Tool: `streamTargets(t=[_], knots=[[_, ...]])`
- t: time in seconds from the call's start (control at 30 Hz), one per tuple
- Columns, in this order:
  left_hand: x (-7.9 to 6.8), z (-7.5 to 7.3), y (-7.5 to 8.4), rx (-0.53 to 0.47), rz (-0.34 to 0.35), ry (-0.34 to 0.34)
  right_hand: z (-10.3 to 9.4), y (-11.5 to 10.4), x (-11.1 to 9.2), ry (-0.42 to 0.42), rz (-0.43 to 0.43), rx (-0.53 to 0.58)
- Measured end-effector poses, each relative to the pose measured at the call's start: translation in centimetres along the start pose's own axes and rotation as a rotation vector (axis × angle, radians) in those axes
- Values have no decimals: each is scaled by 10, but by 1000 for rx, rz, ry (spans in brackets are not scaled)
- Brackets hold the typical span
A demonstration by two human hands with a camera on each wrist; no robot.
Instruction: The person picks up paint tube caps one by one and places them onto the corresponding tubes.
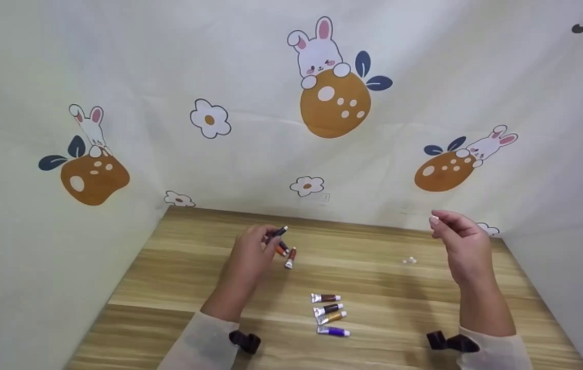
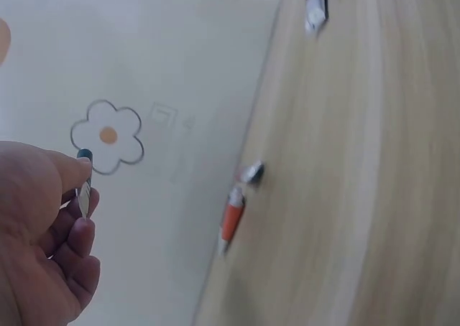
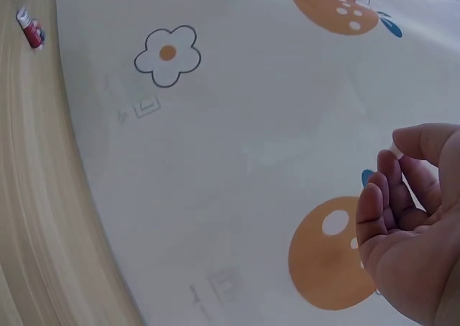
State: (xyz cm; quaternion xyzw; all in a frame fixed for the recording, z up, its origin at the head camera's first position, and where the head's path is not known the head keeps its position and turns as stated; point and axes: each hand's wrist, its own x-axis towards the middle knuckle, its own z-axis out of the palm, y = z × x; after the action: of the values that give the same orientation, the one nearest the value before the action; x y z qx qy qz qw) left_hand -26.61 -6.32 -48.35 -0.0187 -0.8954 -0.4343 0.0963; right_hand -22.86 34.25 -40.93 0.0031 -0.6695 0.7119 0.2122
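In the head view my left hand (image 1: 253,254) pinches a small dark paint tube (image 1: 279,232) between thumb and fingers, its white tip pointing up and right. Seen from the left wrist, the held tube (image 2: 85,175) has a dark green end. Beneath that hand lie an orange paint tube (image 2: 231,218), a dark tube (image 1: 284,247) and a reddish-brown tube (image 1: 291,258). Raised at the right, my right hand (image 1: 469,252) holds a tiny white piece (image 1: 434,219) between thumb and fingertip; fingers hide most of it in the right wrist view.
Several small white pieces (image 1: 411,260) lie on the wood-grain table (image 1: 183,252) left of the right hand. Nearer the front are brown (image 1: 328,298), black (image 1: 330,309), gold (image 1: 333,317) and purple (image 1: 333,331) tubes. A pale printed cloth (image 1: 250,169) borders the table.
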Motion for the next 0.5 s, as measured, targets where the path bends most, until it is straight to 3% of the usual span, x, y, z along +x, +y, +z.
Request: streamTargets(t=[0.23, 0.5], knots=[[-13, -5, 22, -22, 136, -2, 14, -18, -17, -16, -85, -17], [-27, -9, 43, -10, 213, 5, 23, -37, -37, -59, -191, -6]])
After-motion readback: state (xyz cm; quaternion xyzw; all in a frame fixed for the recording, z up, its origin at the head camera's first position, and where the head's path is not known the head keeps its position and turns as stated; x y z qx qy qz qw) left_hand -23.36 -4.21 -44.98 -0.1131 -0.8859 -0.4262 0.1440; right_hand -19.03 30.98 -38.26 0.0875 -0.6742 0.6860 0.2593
